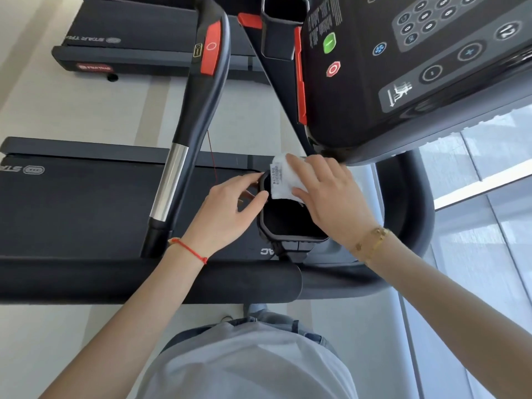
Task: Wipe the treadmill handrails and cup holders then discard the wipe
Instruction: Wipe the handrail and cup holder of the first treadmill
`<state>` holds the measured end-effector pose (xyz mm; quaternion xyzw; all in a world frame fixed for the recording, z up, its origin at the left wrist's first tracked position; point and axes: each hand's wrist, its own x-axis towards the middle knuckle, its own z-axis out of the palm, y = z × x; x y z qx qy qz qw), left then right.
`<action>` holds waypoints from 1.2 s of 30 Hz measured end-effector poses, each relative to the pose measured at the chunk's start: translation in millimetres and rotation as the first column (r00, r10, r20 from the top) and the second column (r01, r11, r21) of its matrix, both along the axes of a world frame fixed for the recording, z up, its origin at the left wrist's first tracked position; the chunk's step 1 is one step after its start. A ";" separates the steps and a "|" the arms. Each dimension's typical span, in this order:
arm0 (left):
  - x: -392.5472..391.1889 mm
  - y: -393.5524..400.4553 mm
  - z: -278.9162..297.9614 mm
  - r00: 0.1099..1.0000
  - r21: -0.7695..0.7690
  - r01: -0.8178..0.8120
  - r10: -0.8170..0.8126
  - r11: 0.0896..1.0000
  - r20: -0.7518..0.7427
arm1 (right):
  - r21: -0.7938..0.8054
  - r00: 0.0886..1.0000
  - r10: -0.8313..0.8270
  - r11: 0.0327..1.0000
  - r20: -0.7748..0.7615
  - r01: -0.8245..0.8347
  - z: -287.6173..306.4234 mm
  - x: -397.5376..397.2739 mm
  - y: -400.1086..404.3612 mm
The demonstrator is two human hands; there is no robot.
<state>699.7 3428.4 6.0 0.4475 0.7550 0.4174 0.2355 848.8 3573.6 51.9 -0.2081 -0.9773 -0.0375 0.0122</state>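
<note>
A black cup holder (290,236) juts from the treadmill below the console. My right hand (328,197) holds a white wipe packet (280,180) with small printed text over the holder's far rim, thumb under it and fingers on top. My left hand (230,211) touches the holder's left rim with thumb and fingertips right beside the packet. The dark handrail (201,90) with a chrome section (169,182) slants from the top down to the left of my hands.
The console (417,61) with green and red buttons overhangs at the upper right. A curved grey front bar (414,203) wraps round to the right of the holder. The black belt (86,208) lies to the left; a second treadmill (138,41) stands beyond. A glass wall (489,226) stands on the right.
</note>
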 end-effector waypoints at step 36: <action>7.0 -3.1 9.3 0.999 -0.005 0.005 -0.005 1.000 0.036 | -0.297 0.834 0.442 0.888 0.331 -0.353 14.4 -14.2 4.5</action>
